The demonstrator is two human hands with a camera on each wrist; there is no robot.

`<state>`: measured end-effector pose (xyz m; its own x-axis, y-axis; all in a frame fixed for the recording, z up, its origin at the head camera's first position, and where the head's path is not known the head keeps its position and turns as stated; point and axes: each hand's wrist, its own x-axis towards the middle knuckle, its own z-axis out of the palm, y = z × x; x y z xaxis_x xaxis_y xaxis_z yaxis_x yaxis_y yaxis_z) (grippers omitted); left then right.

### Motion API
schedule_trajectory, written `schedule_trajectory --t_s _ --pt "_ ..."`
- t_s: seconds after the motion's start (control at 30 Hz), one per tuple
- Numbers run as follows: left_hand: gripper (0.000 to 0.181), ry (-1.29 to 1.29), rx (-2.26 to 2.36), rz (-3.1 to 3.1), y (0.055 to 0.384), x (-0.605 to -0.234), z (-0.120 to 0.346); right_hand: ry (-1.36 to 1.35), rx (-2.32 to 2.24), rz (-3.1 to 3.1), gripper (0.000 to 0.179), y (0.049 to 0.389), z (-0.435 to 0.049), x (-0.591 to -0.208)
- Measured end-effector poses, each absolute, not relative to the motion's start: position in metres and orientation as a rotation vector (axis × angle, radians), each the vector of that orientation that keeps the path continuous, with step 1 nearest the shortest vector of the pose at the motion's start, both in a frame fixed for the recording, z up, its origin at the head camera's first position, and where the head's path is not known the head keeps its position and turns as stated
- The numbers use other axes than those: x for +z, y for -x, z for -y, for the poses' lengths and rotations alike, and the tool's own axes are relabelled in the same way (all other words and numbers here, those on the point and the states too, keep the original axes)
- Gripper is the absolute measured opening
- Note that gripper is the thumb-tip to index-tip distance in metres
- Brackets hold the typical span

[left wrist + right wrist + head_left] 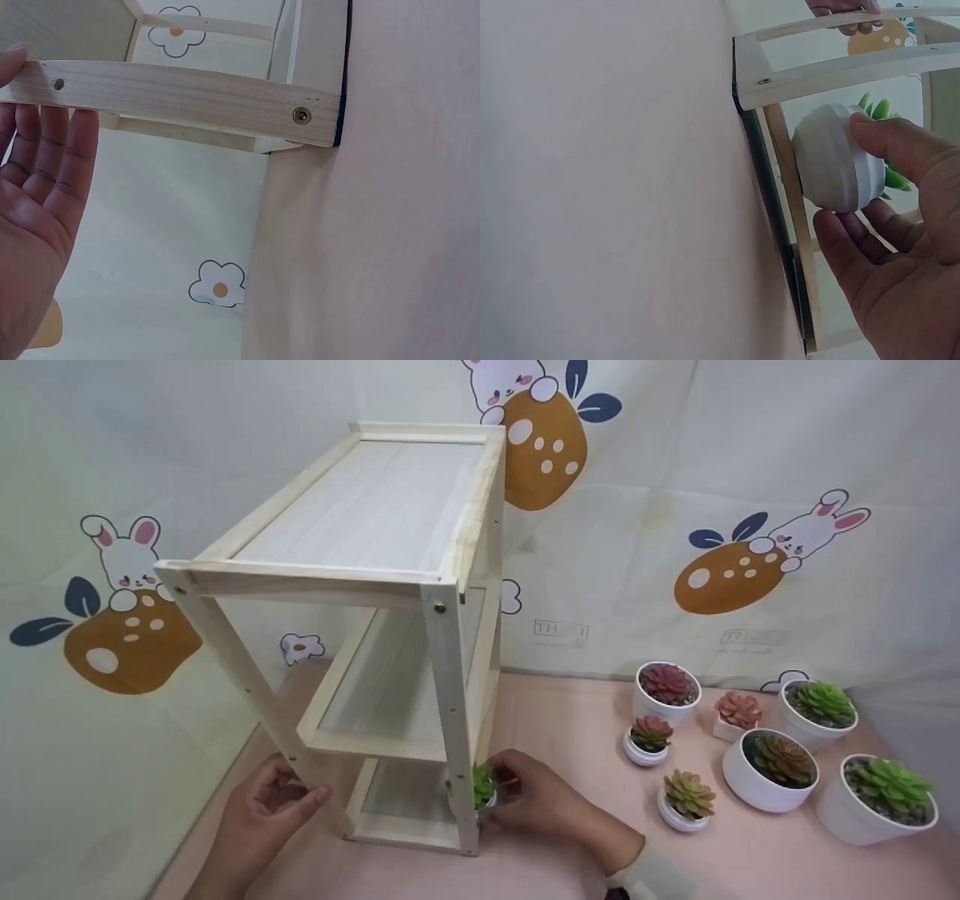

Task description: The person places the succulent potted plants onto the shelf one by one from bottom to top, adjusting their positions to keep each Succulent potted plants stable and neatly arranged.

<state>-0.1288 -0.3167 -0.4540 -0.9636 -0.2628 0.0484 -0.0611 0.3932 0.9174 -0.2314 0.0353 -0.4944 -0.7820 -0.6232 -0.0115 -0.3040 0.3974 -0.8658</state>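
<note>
A three-tier wooden shelf (315,587) stands on the pink surface. My left hand (255,821) holds its left front post (187,94), with the thumb on one side and the fingers on the other in the left wrist view. By the bottom tier on the right, my right hand (540,796) grips a small potted succulent (484,787). Its white round pot (826,159) sits between thumb and fingers in the right wrist view, at the bottom tier's side rail. In the head view, the right front post (452,697) partly hides the plant.
To the right stand several potted succulents, including a dark red one (667,684), a yellowish one (688,796) and a large green one (889,791). Behind the shelf hangs a cloth (615,547) printed with rabbits. The shelf's top panel (367,502) is pale wood.
</note>
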Motion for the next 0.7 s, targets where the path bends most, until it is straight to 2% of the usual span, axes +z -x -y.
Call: schedule_trajectory --t_s 0.33,0.7 --pt "0.043 -0.294 -1.64 2.462 0.127 -0.4544 0.315 0.822 -1.352 -2.274 0.044 0.2315 -0.032 -0.4946" --pt "0.047 -0.34 -1.613 2.497 0.1289 -0.4516 0.3183 0.809 -1.37 -2.253 0.04 0.233 -0.0277 -0.4889"
